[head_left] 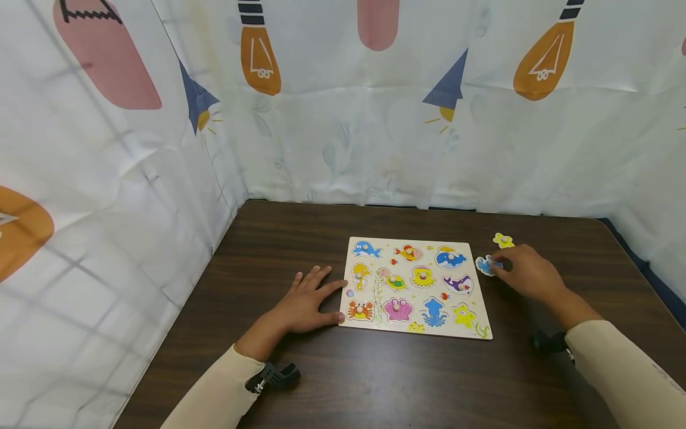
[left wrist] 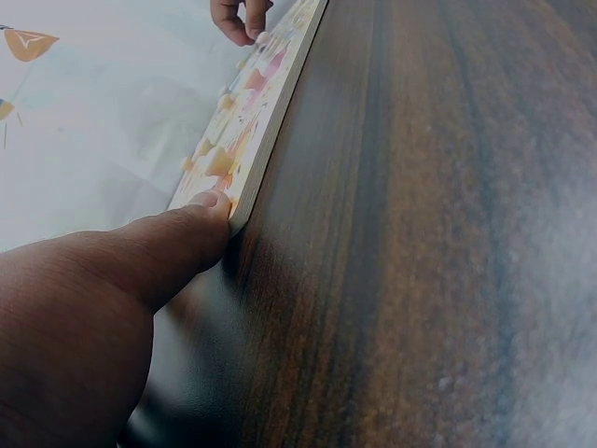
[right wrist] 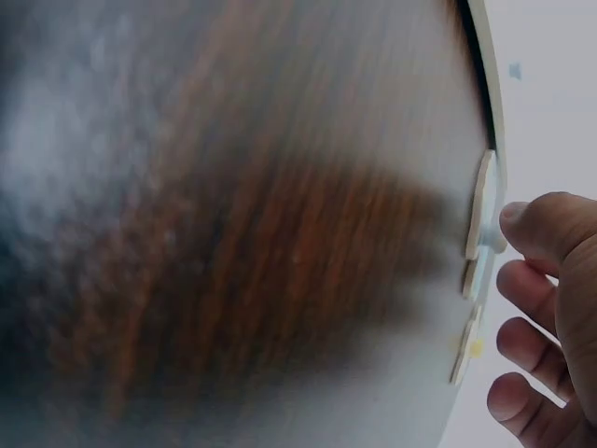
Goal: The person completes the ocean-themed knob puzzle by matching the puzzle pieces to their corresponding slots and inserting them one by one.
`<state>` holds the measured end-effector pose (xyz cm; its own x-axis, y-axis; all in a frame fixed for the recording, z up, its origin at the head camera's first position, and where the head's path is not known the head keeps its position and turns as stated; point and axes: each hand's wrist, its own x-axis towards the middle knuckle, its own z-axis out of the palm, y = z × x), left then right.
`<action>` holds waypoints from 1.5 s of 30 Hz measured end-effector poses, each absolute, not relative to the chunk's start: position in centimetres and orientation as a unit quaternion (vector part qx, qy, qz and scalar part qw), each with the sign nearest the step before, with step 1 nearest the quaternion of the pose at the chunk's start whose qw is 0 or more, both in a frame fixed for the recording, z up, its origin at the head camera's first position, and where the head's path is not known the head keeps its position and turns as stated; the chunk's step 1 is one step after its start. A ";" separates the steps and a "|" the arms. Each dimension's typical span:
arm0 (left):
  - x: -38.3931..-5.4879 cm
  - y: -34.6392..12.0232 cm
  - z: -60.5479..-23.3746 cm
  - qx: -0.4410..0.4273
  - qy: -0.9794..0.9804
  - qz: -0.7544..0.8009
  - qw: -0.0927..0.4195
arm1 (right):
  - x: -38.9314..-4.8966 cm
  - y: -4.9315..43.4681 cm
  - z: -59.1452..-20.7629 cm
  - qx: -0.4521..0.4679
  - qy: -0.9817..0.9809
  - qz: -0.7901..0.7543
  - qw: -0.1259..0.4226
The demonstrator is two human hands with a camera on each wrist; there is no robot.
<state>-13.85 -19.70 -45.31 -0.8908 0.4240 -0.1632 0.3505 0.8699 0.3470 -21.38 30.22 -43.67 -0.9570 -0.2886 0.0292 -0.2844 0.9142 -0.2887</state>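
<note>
A cream wooden peg puzzle board (head_left: pixel 375 329) with colourful sea animals lies on the dark table. At its left edge my left hand (head_left: pixel 306 305) rests with fingers spread. The left thumb (left wrist: pixel 187 238) presses the board's near corner in the left wrist view. Just off the board's right edge is a blue puzzle piece (head_left: pixel 482 266) with a white border. My right hand (head_left: pixel 530 275) pinches it by its knob, fingertips covering part of it. Beyond that hand lies a yellow puzzle piece (head_left: pixel 502 240); in the right wrist view its edge (right wrist: pixel 464 347) shows below the fingers.
Several knobbed pieces, including a crab (head_left: pixel 360 310) and a pink shell (head_left: pixel 398 309), sit in the board. The brown table (head_left: pixel 343 381) reaches back to a white printed curtain (head_left: pixel 343 149), which also hangs along both sides. Each wrist wears a dark strap (head_left: pixel 273 376).
</note>
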 end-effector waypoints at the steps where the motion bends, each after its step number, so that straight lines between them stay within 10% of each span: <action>1: -13.8 -19.7 -45.3 0.202 0.960 0.155 0.119 | -21.5 30.3 -43.7 -0.144 0.979 -0.145 0.008; 45: -14.0 -19.8 -45.6 0.199 0.960 0.151 0.124 | -20.0 28.7 -42.0 -0.181 0.973 -0.144 -0.009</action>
<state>-14.02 -19.82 -45.64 -0.8901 0.4191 -0.1790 0.3440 0.8756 0.3392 -19.99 28.72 -42.03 -0.9345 -0.3491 0.0692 -0.3542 0.8934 -0.2765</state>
